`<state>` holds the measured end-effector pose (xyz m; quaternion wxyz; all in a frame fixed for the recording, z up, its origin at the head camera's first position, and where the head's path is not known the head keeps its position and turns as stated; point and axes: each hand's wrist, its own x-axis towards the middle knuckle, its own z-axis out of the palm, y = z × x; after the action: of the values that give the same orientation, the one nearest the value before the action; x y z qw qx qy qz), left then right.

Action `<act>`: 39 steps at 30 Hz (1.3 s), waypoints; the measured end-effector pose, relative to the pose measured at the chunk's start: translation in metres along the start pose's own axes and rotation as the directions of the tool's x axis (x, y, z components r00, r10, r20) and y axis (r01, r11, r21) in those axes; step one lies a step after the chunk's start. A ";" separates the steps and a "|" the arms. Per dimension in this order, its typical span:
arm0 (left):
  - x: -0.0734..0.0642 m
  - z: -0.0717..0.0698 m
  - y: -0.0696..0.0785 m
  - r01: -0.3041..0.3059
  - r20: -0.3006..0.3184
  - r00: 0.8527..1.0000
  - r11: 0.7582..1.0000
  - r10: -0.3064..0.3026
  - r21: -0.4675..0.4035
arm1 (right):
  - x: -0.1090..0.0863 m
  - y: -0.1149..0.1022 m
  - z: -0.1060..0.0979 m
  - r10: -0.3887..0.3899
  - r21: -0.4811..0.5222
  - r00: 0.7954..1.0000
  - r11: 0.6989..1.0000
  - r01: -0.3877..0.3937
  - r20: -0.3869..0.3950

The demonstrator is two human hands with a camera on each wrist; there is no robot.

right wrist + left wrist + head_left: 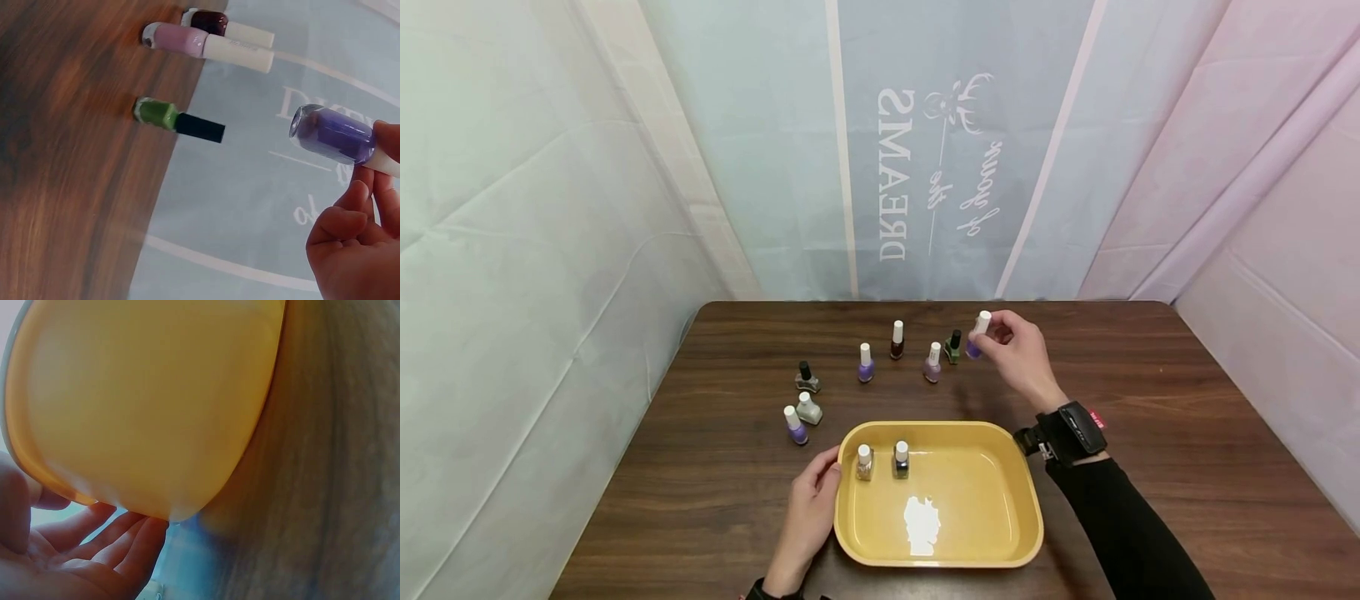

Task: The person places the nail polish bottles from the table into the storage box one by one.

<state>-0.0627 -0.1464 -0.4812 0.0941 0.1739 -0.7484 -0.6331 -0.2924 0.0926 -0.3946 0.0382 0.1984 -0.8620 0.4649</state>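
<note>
My right hand [1021, 354] pinches the white cap of a purple nail polish bottle [973, 347] near the table's far side. In the right wrist view this purple bottle [337, 134] is off the table, its glass end pointing away from the fingers. Close by on the left stand a green bottle with a black cap [952, 348] and a mauve one [932, 367]. My left hand [811, 504] holds the left rim of a yellow tray [940, 560], thumb at the rim and fingers against the outer wall. Two white-capped bottles, one beige [864, 465] and one dark [901, 461], stand inside it.
Further left on the brown table [685, 467] are a dark red bottle [897, 343], a purple bottle [866, 367], a grey one with a black cap [807, 380], a whitish one [809, 410] and another purple one [796, 427]. A printed curtain [797, 167] hangs behind.
</note>
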 end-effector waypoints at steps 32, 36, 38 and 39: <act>0.002 0.000 -0.005 0.001 0.005 1.000 1.000 -0.001 0.011 | -0.027 -0.028 0.014 -0.027 0.059 0.998 0.998 0.023 0.064; 0.002 0.000 -0.005 -0.001 0.006 1.000 1.000 0.001 0.014 | -0.030 -0.029 0.015 -0.032 0.054 0.997 0.998 0.028 0.075; 0.002 0.000 -0.005 0.004 0.003 1.000 1.000 -0.004 0.022 | -0.031 -0.030 0.015 -0.032 0.054 0.996 0.998 0.027 0.082; 0.002 0.000 -0.005 0.006 0.003 1.000 1.000 -0.006 0.024 | -0.032 -0.031 0.015 -0.032 0.054 0.996 0.998 0.027 0.085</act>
<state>-0.0638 -0.1473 -0.4863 0.0890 0.1763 -0.7555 -0.6247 -0.2499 0.0752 -0.3865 0.0029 0.2318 -0.8473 0.4778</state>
